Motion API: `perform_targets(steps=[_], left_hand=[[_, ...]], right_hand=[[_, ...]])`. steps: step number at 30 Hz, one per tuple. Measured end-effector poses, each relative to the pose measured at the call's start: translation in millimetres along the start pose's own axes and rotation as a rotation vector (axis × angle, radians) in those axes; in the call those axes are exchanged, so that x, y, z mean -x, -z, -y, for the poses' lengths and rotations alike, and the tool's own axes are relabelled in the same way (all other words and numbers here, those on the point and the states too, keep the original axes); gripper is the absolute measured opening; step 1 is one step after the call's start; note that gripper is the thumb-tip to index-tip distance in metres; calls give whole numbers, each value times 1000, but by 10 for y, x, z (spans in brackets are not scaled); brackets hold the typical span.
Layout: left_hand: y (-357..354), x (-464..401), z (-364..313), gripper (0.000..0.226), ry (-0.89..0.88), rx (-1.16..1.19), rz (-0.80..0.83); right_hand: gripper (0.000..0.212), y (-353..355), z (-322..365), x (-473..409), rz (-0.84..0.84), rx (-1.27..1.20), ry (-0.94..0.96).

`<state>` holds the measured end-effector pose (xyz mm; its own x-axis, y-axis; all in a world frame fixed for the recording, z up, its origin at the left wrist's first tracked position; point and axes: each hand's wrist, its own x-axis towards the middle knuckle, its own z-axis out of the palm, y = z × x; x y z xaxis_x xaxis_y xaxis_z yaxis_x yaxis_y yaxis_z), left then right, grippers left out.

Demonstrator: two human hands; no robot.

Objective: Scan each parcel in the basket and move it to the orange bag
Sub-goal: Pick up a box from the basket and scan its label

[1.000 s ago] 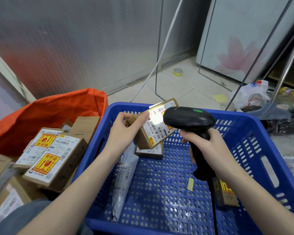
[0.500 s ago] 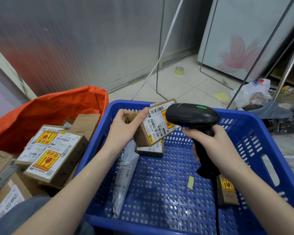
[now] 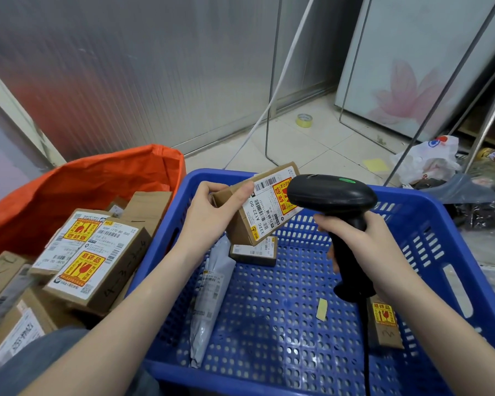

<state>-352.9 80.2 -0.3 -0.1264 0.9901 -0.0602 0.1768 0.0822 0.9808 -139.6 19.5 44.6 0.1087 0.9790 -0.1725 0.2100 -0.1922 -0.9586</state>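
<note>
My left hand (image 3: 212, 215) grips a small cardboard parcel (image 3: 257, 212) with a white label, tilted above the blue basket (image 3: 429, 224). My right hand (image 3: 363, 241) holds a black barcode scanner (image 3: 332, 198) by its handle, its head right beside the parcel's label. In the basket lie a grey mailer bag (image 3: 212, 292), a small box (image 3: 255, 251) under the held parcel, and another box (image 3: 383, 321) by my right wrist. The orange bag (image 3: 92, 184) sits left of the basket, with several labelled boxes (image 3: 95, 258) in it.
A yellow paper scrap (image 3: 322, 308) lies on the basket floor. The scanner cable (image 3: 365, 352) runs down toward me. A tape roll (image 3: 304, 120), metal rack legs (image 3: 270, 110) and a white plastic bag (image 3: 429, 158) are on the tiled floor behind. A leaning board (image 3: 412, 52) stands at back right.
The parcel and scanner stay close together; my left hand has tilted the parcel slightly so more of its label faces up. The scanner has shifted a little right.
</note>
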Motion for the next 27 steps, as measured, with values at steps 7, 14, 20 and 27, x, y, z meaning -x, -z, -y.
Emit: perform_targets(steps=[7,14,20,27], left_hand=[[127,9,-107,36,70,85,-103],[877,-81,-240,71,224,332,-248],[1993,53,-218,57,131,239,-459],[2848,350,187,22,244,245,-553]], right_hand=[[24,-134,17,25,26,-10,-34],[24,-652,289,43,114,-5,9],[23,-1394,589,38,233,-32,77],[21,-2221,682,117,372,-7,86]])
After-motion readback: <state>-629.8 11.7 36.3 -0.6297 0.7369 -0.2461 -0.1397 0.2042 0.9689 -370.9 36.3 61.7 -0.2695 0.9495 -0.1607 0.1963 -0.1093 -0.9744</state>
